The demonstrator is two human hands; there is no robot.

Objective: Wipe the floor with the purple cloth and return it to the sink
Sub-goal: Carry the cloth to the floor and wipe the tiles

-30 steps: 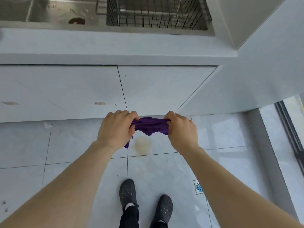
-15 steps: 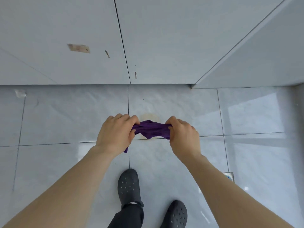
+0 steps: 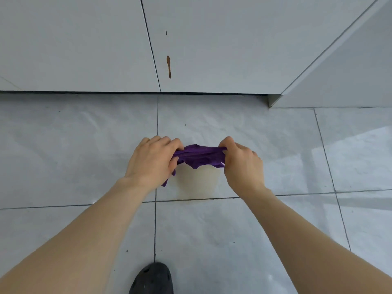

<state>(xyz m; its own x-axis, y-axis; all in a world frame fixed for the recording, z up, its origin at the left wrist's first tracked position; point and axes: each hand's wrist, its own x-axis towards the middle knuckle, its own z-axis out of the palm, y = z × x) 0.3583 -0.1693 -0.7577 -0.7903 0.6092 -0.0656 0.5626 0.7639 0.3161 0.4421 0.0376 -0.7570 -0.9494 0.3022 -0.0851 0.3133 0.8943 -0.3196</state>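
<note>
The purple cloth [image 3: 200, 158] is bunched and stretched between both hands, just above the grey tiled floor [image 3: 265, 145]. My left hand [image 3: 151, 161] grips its left end, and a loose corner hangs below that hand. My right hand [image 3: 241, 164] grips its right end. Directly under and in front of the cloth lies a pale yellowish stain [image 3: 198, 183] on the tiles, reaching down to the grout line. The sink is out of view.
White cabinet doors [image 3: 84, 49] stand close ahead, with a brown drip mark [image 3: 168, 65] on the right door. A white side panel [image 3: 350, 71] closes the right corner. My black clog [image 3: 152, 279] is at the bottom edge.
The view has dropped toward the floor: sink and counter have left the frame, the cabinet fronts and stain look much closer. Both hands kept hold of the cloth and lowered it over the stain.
</note>
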